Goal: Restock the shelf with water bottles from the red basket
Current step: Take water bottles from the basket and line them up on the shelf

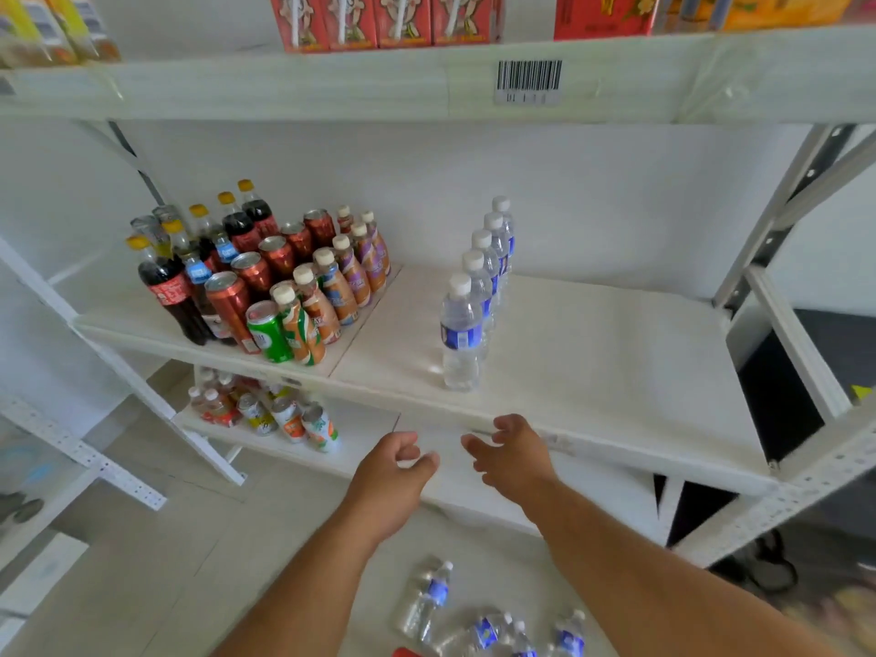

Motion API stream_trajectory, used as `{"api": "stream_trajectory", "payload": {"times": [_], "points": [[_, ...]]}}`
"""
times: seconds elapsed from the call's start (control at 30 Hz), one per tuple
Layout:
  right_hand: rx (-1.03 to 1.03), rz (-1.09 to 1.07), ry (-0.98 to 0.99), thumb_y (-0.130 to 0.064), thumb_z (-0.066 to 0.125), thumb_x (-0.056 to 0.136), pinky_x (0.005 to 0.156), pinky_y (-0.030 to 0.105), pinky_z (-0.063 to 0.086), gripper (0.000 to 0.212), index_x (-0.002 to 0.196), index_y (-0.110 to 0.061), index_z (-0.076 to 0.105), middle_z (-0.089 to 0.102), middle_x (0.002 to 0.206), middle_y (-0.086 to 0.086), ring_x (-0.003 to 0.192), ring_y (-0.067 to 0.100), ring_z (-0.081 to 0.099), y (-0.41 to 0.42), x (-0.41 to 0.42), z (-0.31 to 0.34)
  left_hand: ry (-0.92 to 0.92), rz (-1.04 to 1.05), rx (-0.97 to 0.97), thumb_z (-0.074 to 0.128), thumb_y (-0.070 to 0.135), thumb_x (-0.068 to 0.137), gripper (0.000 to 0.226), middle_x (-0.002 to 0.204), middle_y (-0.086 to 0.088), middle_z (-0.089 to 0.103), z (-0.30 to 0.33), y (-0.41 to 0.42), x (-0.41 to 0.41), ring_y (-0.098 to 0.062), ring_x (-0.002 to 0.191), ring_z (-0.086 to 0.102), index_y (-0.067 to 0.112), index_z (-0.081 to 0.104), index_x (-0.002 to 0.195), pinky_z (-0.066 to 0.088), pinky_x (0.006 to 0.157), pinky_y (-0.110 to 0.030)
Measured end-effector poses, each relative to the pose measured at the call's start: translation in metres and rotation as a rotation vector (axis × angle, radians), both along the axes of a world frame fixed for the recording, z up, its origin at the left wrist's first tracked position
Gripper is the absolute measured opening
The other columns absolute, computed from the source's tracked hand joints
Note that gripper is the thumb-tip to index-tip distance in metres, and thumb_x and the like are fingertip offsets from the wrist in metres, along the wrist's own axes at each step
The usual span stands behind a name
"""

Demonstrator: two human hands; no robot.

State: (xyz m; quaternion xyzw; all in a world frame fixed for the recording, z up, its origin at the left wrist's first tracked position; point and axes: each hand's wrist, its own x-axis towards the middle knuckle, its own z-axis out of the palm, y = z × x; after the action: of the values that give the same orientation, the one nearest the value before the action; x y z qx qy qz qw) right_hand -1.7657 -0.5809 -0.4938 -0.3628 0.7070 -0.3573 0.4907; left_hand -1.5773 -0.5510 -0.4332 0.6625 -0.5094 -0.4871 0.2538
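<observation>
A single-file row of clear water bottles with blue labels and white caps stands on the white middle shelf (592,353), running from the front bottle (460,331) back toward the wall. My left hand (396,471) and my right hand (514,450) hover side by side just in front of the shelf's front edge, both holding nothing, fingers loosely curled and apart. Below my arms, several more water bottles (429,597) lie on their sides. A sliver of the red basket (405,652) shows at the bottom edge.
Cola bottles, cans and orange-labelled drink bottles (265,282) crowd the left half of the middle shelf. The lower shelf holds more drinks (279,417). Red cartons (384,19) sit on the top shelf. A metal upright (777,220) bounds the right side.
</observation>
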Motion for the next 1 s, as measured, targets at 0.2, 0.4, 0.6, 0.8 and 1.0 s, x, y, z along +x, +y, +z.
{"api": "stream_trajectory", "payload": {"times": [0.2, 0.4, 0.6, 0.8, 1.0], "points": [[0.241, -0.069, -0.149, -0.022, 0.068, 0.096, 0.055, 0.028, 0.049, 0.034, 0.124, -0.015, 0.051, 0.07, 0.112, 0.01, 0.07, 0.024, 0.065, 0.109, -0.004, -0.028, -0.021, -0.057, 0.059, 0.075, 0.043, 0.083, 0.056, 0.128, 0.004, 0.065, -0.031, 0.051, 0.029, -0.014, 0.113, 0.066, 0.026, 0.058, 0.134, 0.054, 0.103, -0.046], [0.382, -0.157, 0.028, -0.027, 0.083, 0.089, 0.072, 0.041, 0.062, 0.058, 0.131, -0.008, 0.049, 0.071, 0.096, 0.015, 0.078, 0.028, 0.074, 0.214, -0.015, -0.071, -0.035, -0.128, 0.165, 0.071, 0.033, 0.091, 0.047, 0.129, -0.001, 0.065, -0.071, 0.11, 0.057, -0.02, 0.111, 0.067, 0.022, 0.056, 0.134, 0.055, 0.1, -0.042], [0.438, -0.075, 0.089, -0.034, 0.082, 0.088, 0.074, 0.043, 0.064, 0.06, 0.134, -0.008, 0.053, 0.073, 0.098, 0.016, 0.079, 0.028, 0.075, 0.252, -0.02, -0.091, -0.071, -0.135, 0.214, 0.071, 0.043, 0.085, 0.057, 0.132, 0.001, 0.063, -0.088, 0.144, 0.056, -0.018, 0.113, 0.066, 0.023, 0.055, 0.136, 0.053, 0.103, -0.047], [0.533, 0.011, 0.063, -0.033, 0.076, 0.092, 0.083, 0.045, 0.064, 0.042, 0.109, 0.001, 0.06, 0.074, 0.095, 0.016, 0.085, 0.033, 0.077, 0.274, -0.041, -0.123, -0.104, -0.118, 0.317, 0.071, 0.043, 0.085, 0.052, 0.128, 0.004, 0.064, -0.113, 0.175, 0.024, -0.013, 0.11, 0.066, 0.027, 0.055, 0.132, 0.054, 0.102, -0.045], [0.677, 0.055, 0.051, -0.041, 0.076, 0.085, 0.079, 0.048, 0.065, 0.029, 0.082, -0.015, 0.065, 0.077, 0.087, 0.013, 0.083, 0.033, 0.077, 0.308, -0.062, -0.198, -0.184, -0.139, 0.467, 0.071, 0.038, 0.088, 0.046, 0.126, 0.006, 0.066, -0.169, 0.218, -0.002, -0.012, 0.111, 0.065, 0.025, 0.06, 0.13, 0.053, 0.101, -0.041]]}}
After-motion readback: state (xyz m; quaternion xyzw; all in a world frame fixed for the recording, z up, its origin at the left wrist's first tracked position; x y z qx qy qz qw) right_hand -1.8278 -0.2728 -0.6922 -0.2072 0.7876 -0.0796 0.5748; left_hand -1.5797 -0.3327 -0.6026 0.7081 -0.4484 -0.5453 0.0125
